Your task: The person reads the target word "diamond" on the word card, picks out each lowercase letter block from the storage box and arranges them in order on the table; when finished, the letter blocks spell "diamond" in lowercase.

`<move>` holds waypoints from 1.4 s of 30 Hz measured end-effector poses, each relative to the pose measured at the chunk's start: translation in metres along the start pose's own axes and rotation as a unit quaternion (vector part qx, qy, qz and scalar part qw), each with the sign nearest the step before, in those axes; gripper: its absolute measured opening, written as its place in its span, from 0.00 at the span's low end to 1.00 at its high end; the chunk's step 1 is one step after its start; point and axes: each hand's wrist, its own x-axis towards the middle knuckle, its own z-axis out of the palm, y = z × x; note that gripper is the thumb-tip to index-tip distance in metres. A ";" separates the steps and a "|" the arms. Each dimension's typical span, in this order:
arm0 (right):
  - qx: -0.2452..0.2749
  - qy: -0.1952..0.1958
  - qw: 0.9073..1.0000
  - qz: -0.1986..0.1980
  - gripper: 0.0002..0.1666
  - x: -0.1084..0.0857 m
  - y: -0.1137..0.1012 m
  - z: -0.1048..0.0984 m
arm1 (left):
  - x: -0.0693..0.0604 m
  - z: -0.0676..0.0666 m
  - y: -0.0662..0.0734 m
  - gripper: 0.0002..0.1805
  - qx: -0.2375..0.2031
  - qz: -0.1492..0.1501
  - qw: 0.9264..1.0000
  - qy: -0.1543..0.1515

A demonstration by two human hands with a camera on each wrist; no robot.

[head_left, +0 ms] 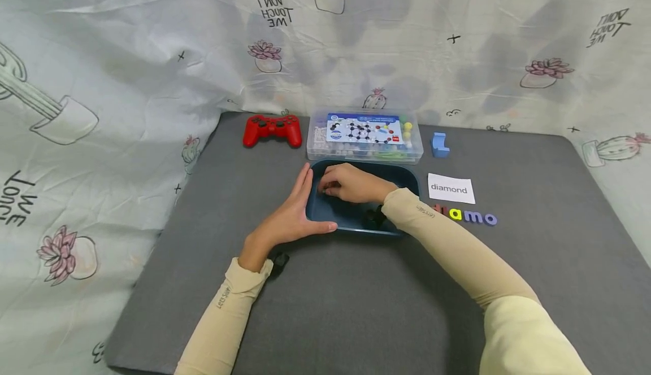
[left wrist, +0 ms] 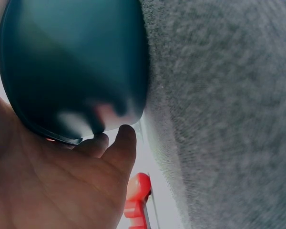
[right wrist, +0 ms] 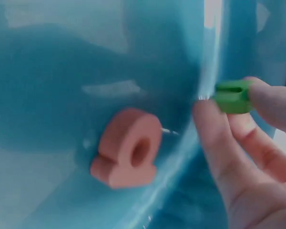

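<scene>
A dark blue tray (head_left: pixel 356 230) lies on the grey table. My left hand (head_left: pixel 291 217) rests against the tray's left end, its fingers straight along the outside and its thumb at the near rim; the left wrist view shows the fingertips (left wrist: pixel 127 131) at the tray's outer wall. Inside the tray, my right hand (head_left: pixel 356 184) pinches a small green letter (right wrist: pixel 232 97) between thumb and fingers. Which letter it is, I cannot tell. A pinkish-red letter (right wrist: pixel 133 152) with a round hole lies on the tray floor beside that hand.
Behind the tray are a red game controller (head_left: pixel 272 131), a clear plastic box (head_left: pixel 364 135) and a blue holder (head_left: pixel 439 144). To the right lie a card reading "diamond" (head_left: pixel 451 188) and several letters, including a yellow "a" (head_left: pixel 455 214); my right sleeve partly covers the red one.
</scene>
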 end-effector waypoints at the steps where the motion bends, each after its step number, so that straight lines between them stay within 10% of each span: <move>1: 0.007 0.002 1.000 0.004 0.11 -0.002 -0.001 -0.002 | 0.000 0.000 0.000 0.71 -0.001 0.000 1.000 0.001; 10: 0.060 -0.005 0.997 0.047 0.13 -0.010 -0.006 -0.011 | -0.001 -0.004 -0.001 0.71 0.009 -0.016 1.000 0.001; 29: 0.001 -0.027 1.000 -0.009 0.12 -0.003 -0.005 0.007 | 0.003 0.002 0.003 0.70 -0.003 0.010 1.000 -0.008; 42: 0.116 0.009 0.993 0.039 0.16 -0.035 -0.024 -0.026 | 0.000 0.001 0.003 0.71 0.009 -0.011 1.000 0.001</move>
